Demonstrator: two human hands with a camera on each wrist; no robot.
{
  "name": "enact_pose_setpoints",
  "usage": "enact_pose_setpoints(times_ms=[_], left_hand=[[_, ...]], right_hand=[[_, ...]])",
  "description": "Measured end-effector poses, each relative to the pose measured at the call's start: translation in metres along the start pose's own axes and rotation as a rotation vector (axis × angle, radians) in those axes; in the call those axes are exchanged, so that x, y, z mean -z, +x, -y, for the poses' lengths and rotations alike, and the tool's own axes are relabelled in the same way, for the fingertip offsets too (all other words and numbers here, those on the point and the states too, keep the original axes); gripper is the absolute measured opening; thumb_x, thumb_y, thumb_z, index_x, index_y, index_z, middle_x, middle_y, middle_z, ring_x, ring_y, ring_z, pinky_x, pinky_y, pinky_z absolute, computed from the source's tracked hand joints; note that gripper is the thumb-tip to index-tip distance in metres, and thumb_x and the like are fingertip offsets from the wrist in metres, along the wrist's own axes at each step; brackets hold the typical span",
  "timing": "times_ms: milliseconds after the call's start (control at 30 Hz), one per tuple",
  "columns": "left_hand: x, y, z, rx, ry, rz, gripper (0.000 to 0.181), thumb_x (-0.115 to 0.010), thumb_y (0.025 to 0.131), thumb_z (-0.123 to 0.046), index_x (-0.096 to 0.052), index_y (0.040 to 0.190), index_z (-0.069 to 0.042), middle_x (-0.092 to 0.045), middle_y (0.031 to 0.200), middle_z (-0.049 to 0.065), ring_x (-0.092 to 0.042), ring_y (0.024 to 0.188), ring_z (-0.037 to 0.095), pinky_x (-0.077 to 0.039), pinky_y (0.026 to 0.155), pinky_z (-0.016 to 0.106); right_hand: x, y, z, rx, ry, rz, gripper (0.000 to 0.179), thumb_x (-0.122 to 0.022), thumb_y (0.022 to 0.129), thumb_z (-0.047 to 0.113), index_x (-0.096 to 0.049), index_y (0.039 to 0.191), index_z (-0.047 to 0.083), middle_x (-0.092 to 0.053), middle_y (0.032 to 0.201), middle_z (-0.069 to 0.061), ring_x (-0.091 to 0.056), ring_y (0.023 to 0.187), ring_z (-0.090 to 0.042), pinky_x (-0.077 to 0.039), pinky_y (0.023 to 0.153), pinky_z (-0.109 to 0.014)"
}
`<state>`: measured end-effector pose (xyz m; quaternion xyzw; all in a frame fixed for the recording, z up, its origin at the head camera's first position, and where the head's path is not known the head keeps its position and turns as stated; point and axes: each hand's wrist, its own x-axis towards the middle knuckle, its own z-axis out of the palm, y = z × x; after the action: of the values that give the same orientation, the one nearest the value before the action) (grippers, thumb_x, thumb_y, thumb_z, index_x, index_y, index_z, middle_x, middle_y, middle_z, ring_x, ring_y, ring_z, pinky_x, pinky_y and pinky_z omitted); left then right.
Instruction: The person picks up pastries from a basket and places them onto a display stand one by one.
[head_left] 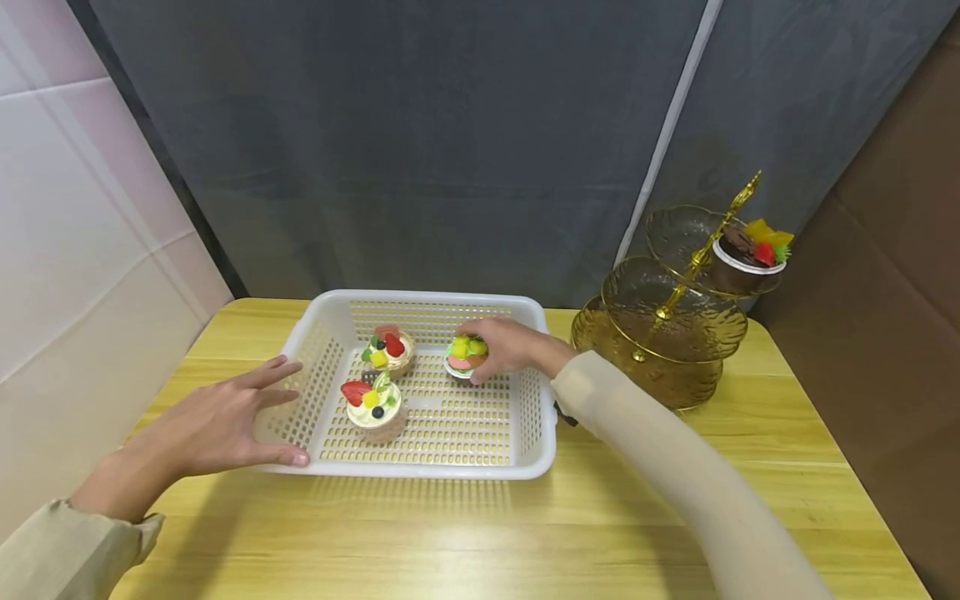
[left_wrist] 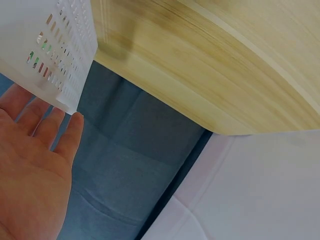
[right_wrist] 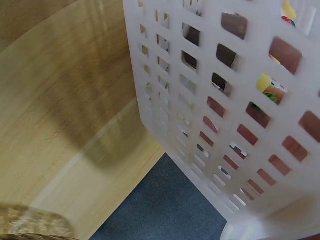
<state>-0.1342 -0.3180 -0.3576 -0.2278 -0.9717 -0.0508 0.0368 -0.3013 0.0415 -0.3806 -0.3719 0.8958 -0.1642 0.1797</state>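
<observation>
In the head view a white plastic basket (head_left: 427, 470) with slotted walls lies on the table. Inside it, my right hand (head_left: 510, 342) holds a small cupcake (head_left: 467, 353) with yellow, pink and green topping, thumb and fingers around its sides. Two cream cupcakes stand in the basket's left half: a rear one (head_left: 389, 352) and a front one (head_left: 377, 410), both topped with fruit. My left hand (head_left: 217, 421) rests at the basket's left rim with fingers spread and holds nothing. From the left wrist its straight fingers (left_wrist: 70, 137) appear at the rim. The basket wall mostly hides my right hand in the right wrist view.
Right of the basket stands a three-tier amber glass stand (head_left: 660, 354) with a gold post. A chocolate cupcake (head_left: 750, 257) with fruit sits on its top tier. Behind the wooden table (head_left: 450, 542) hangs a grey curtain (head_left: 420, 150); side panels flank it.
</observation>
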Motion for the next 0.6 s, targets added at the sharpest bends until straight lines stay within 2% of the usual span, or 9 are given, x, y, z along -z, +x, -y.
enact_pose_setpoints(times_ms=[367,600], left_hand=[[0.0004,0.0003,-0.0005,-0.014,0.011,-0.004,0.088,-0.075,0.067,-0.074,-0.072,0.117,-0.001,-0.051,0.144,0.020,-0.054,0.123,0.048,-0.054,0.071,0.052],[0.0007,-0.0001,-0.0012,-0.002,0.005,-0.002,0.088,-0.074,0.068,-0.074,-0.072,0.116,-0.001,-0.051,0.144,0.020,-0.056,0.122,0.048,-0.054,0.070,0.050]], right_hand=[[-0.0024,-0.0016,-0.0004,0.035,-0.008,-0.046,0.074,-0.086,0.078,0.024,-0.052,0.142,0.009,-0.062,0.126,-0.003,-0.054,0.097,-0.017,-0.043,0.087,-0.032],[-0.0013,-0.0035,0.0013,0.066,-0.010,-0.097,0.069,-0.085,0.077,0.027,-0.056,0.137,0.010,-0.063,0.112,0.001,-0.054,0.093,-0.015,-0.043,0.082,-0.030]])
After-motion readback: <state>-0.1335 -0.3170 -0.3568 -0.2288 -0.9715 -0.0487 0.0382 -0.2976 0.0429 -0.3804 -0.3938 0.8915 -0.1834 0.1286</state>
